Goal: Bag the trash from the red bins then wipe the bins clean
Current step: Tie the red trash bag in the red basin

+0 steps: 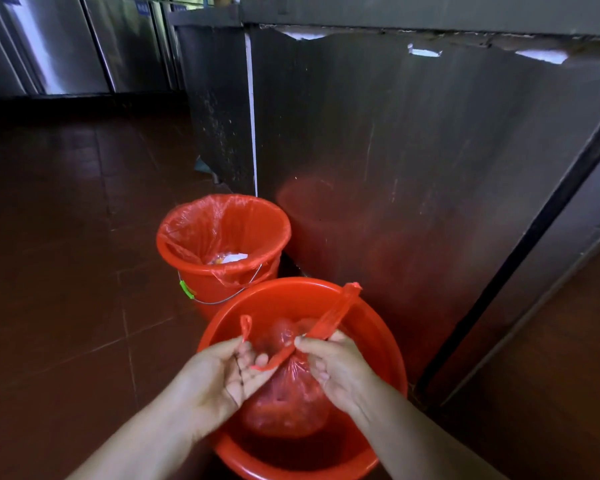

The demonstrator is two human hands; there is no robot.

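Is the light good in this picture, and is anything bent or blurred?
Head view: dim light, dark floor; the far bin casts a red reflection on the steel cabinet; wide-angle lens bends the cabinet edges; both hands, left hand and right hand, look sharp.

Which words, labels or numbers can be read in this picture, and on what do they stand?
No text can be read.
Blue labels on the steel cabinets: too small and blurred to read.
White scraps on the steel counter: torn film or paper, no writing shows.
Red bins, bag, green clip: no print visible.
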